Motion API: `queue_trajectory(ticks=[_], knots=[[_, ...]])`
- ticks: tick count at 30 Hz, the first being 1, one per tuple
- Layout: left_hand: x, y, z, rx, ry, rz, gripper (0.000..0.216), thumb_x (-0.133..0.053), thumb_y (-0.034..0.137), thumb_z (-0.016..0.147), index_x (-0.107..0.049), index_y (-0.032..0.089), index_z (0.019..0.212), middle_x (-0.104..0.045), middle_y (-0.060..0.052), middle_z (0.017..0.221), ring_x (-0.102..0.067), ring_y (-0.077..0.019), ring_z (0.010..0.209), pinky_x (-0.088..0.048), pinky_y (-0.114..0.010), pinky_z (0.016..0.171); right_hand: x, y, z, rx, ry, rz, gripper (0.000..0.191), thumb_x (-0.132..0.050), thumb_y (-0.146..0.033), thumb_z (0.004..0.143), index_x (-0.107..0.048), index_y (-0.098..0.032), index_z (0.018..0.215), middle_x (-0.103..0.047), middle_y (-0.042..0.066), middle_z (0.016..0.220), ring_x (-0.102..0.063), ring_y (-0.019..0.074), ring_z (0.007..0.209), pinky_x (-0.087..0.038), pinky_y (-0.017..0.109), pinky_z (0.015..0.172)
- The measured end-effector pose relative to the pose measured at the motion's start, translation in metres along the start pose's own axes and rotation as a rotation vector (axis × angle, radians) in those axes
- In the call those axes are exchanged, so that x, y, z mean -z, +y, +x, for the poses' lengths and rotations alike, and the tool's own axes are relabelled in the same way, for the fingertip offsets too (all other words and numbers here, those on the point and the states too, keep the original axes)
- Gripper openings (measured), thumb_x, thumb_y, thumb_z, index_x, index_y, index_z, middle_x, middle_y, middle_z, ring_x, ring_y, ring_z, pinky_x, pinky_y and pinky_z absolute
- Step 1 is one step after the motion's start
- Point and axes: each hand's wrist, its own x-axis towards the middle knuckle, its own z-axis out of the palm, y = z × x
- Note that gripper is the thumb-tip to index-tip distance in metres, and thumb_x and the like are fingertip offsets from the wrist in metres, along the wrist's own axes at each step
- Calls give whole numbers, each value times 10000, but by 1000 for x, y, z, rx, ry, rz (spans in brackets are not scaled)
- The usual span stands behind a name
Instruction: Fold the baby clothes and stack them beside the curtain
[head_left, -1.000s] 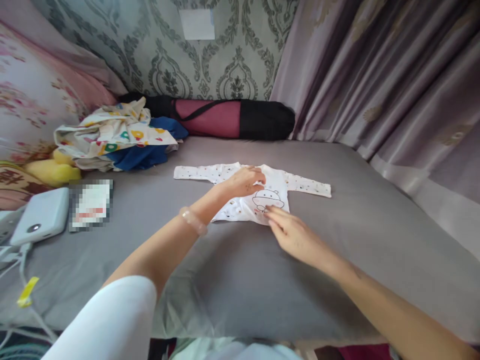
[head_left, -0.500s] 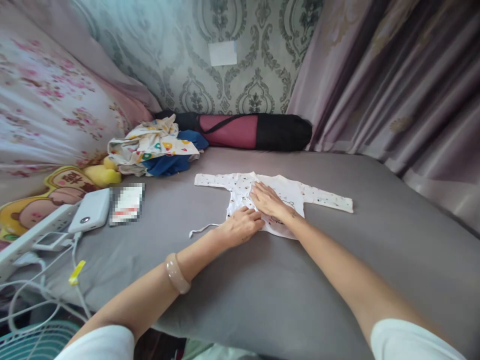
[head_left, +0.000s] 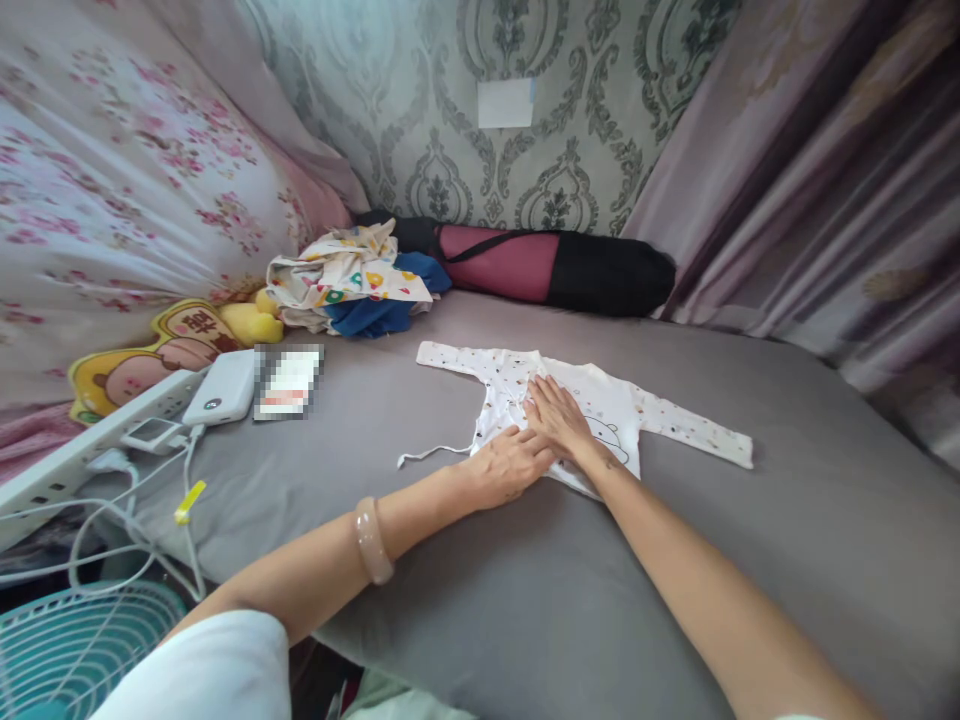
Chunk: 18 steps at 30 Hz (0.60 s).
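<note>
A small white baby shirt point(head_left: 615, 395) with a speckled print on its sleeves and one front side lies spread on the grey bed sheet point(head_left: 480, 590). A line-drawn animal shows partly on its front. My right hand point(head_left: 559, 415) rests open on the middle of the shirt, fingers stretched out. Just below it, my left hand point(head_left: 514, 465) lies palm down on the lower front, fingers extended and touching the right hand. What is under both palms is hidden. A thin white tie string point(head_left: 431, 453) trails from the shirt's left edge onto the sheet.
Crumpled clothes point(head_left: 352, 280) and a long black-and-maroon bag point(head_left: 499, 262) lie along the wall. At left are a yellow plush cushion point(head_left: 131, 375), a power strip point(head_left: 97, 455), a white power bank point(head_left: 221, 388), cables and a blurred-out item point(head_left: 289, 382). A teal fan point(head_left: 82, 640) stands below.
The view has swung, so the scene sits further right. Both hands stay on the shirt; the left fingers look straighter than before.
</note>
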Motion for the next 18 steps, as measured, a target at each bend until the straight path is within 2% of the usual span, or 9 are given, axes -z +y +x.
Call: queue_trajectory(ticks=[2, 3, 6, 8, 11, 13, 18], knots=[[4, -3, -4, 78, 8, -62, 224, -397, 103, 886, -557, 180, 1022, -625, -107, 1048, -571, -223, 979, -452, -353, 841, 0, -2, -3, 5, 31, -4, 589, -211, -372, 974, -319, -80, 1475, -247, 105, 1558, -135, 230, 1450, -130, 426, 1171], [5, -5, -4, 158, 51, -86, 247, -379, 106, 892, -549, 181, 1054, -623, -111, 1079, -569, -225, 999, -454, -366, 863, 0, -3, -4, 10, 42, 1, 589, -206, -371, 975, -323, -77, 1472, -253, 108, 1556, -141, 229, 1449, -129, 423, 1172], [0, -11, 0, 439, 205, -95, 358, -325, 185, 934, -456, 124, 1262, -552, -180, 1281, -495, -268, 1210, -382, -453, 1015, 0, -3, -7, 18, 62, 13, 587, -188, -373, 976, -339, -87, 1466, -271, 108, 1550, -155, 225, 1446, -140, 426, 1168], [-10, -14, 3, 525, 169, -88, 472, -321, 295, 956, -366, 62, 1364, -442, -232, 1412, -370, -312, 1349, -293, -494, 1091, 0, -2, -7, 14, 68, 8, 584, -184, -372, 975, -339, -99, 1468, -272, 101, 1551, -163, 224, 1444, -144, 423, 1166], [-22, -15, 2, 528, 15, -115, 594, -288, 432, 968, -324, 50, 1422, -310, -224, 1511, -244, -323, 1420, -215, -480, 1141, -1, -2, -6, 19, 75, -1, 587, -195, -359, 972, -328, -83, 1472, -259, 100, 1555, -162, 226, 1444, -131, 416, 1170], [-25, -15, -5, 525, -44, -134, 625, -243, 475, 975, -306, 73, 1449, -260, -191, 1540, -193, -306, 1438, -176, -468, 1158, -2, -2, -5, 13, 71, 1, 591, -202, -359, 969, -332, -71, 1469, -257, 101, 1555, -161, 229, 1444, -128, 416, 1172], [-10, -23, -42, 480, -118, -198, 687, -216, 563, 959, -217, 127, 1491, -188, -165, 1566, -138, -268, 1454, -180, -421, 1157, -1, -3, -5, 6, 60, 19, 598, -199, -383, 970, -335, -87, 1470, -255, 94, 1556, -148, 228, 1447, -122, 419, 1173]])
